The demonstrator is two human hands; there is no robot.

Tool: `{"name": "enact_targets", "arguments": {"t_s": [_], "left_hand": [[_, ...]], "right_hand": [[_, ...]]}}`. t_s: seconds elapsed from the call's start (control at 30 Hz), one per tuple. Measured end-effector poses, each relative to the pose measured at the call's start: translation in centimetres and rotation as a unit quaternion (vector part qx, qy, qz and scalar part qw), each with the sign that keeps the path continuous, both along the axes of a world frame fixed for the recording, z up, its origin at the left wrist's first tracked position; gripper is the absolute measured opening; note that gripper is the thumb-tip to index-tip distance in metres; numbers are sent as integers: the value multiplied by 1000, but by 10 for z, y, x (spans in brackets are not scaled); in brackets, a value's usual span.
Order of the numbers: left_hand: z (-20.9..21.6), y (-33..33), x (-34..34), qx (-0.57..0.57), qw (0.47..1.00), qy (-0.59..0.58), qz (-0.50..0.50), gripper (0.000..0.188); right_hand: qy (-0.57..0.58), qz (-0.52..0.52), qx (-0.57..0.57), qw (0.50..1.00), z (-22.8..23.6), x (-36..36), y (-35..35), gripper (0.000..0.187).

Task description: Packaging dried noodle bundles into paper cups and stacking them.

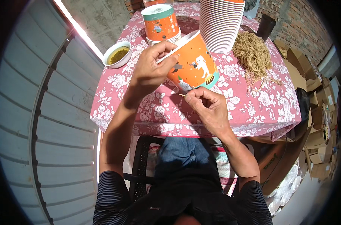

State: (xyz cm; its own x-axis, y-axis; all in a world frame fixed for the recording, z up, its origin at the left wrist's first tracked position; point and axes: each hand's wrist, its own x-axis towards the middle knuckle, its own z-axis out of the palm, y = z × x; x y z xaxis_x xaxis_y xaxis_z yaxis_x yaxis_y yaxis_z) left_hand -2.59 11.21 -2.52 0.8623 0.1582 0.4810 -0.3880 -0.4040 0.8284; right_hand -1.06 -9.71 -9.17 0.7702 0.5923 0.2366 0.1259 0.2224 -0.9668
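My left hand [155, 67] grips an orange paper bucket [193, 62] by its white rim, fingers inside and thumb on the outer wall. The bucket is tilted, its opening toward the upper left, and its side carries a white animal figure above a green band. Just below its base, my right hand [209, 107] is closed in a pinch on a thin tan strand of cord [182, 95], of which only a short end shows. Tangled tan cord [252, 54] lies in a heap on the right of the table.
A tall stack of nested paper buckets [220, 28] stands at the back, beside an upside-down stack [161, 24]. A white bowl of yellowish liquid [118, 55] sits at the left edge of the floral tablecloth [151, 108]. A dark cup [266, 27] and cardboard boxes [316, 138] are at right.
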Motion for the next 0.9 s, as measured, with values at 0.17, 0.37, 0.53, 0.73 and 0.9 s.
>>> {"name": "enact_targets", "arguments": {"t_s": [0.17, 0.37, 0.53, 0.73, 0.9], "left_hand": [[-1, -10, -1, 32, 999, 14, 8, 14], [0, -17, -5, -10, 998, 55, -26, 17], [1, -18, -5, 2, 996, 29, -84, 17], [9, -6, -16, 106, 984, 121, -72, 14], [14, -8, -23, 2, 997, 70, -18, 17]], "right_hand": [[9, 7, 2, 1000, -3, -2, -3, 11], [7, 3, -3, 1000, -1, -2, -6, 11], [-27, -34, 31, 999, 0, 4, -10, 12], [-40, -116, 14, 992, 21, 14, -24, 11], [-2, -145, 72, 987, 9, 49, -67, 11]]}}
